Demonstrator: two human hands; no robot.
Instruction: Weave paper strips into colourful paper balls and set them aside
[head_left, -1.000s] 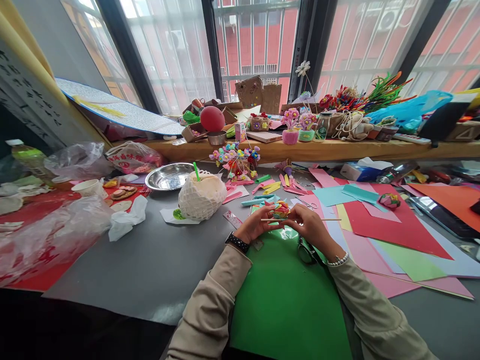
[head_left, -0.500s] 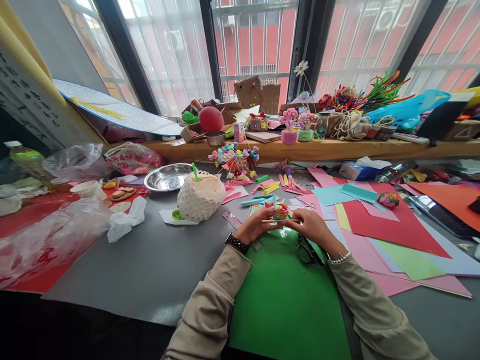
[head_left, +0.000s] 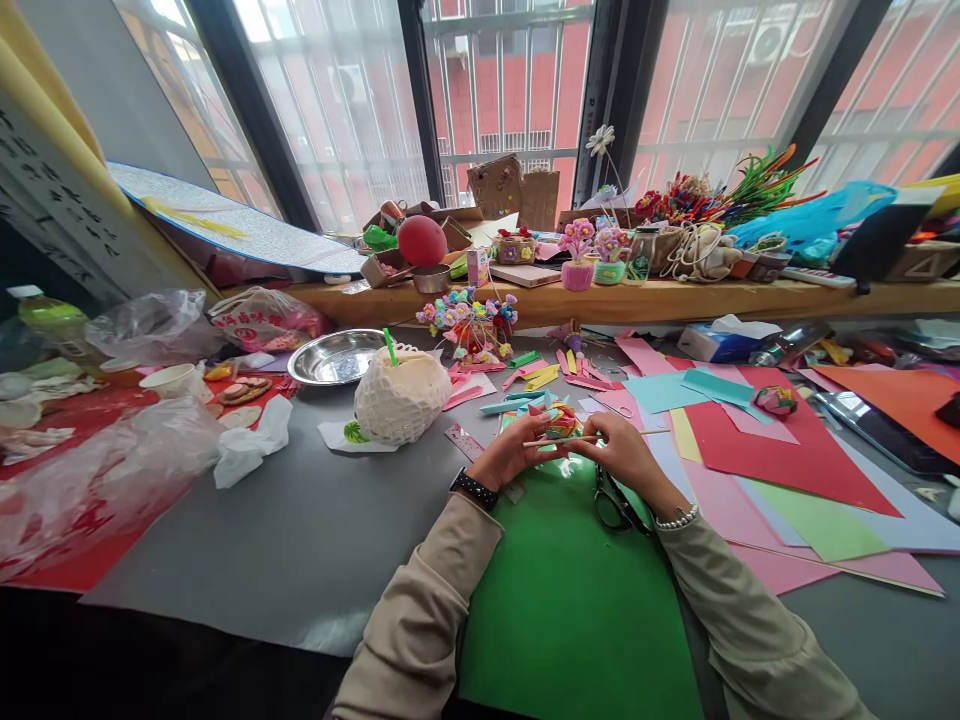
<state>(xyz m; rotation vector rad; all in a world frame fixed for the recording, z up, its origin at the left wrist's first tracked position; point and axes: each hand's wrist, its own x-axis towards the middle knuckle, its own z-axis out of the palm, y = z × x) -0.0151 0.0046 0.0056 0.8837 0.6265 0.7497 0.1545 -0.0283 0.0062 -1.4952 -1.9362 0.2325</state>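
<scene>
My left hand [head_left: 517, 448] is closed around a small folded-paper piece [head_left: 559, 420] in red, yellow and green, at the far end of a green sheet [head_left: 577, 600]. A thin wooden stick [head_left: 656, 431] runs crosswise just below the paper piece. My right hand [head_left: 613, 445] pinches this stick, its fingertips close to the left ones. Whether the stick touches the paper piece, I cannot tell. Black-framed glasses [head_left: 613, 508] lie on the green sheet under my right wrist. A similar colourful paper ball [head_left: 775, 400] rests on the sheets to the right.
Coloured paper sheets [head_left: 795, 460] spread over the right side. Folded strips [head_left: 541, 377] and scissors [head_left: 615, 406] lie beyond my hands. Left of them stand a coconut in white netting [head_left: 403, 395] and a metal plate [head_left: 337, 358]. A crowded wooden ledge [head_left: 360, 302] runs along the window.
Almost nothing differs. My right fingers have shifted slightly on the stick, while my left hand keeps the paper piece in the same place.
</scene>
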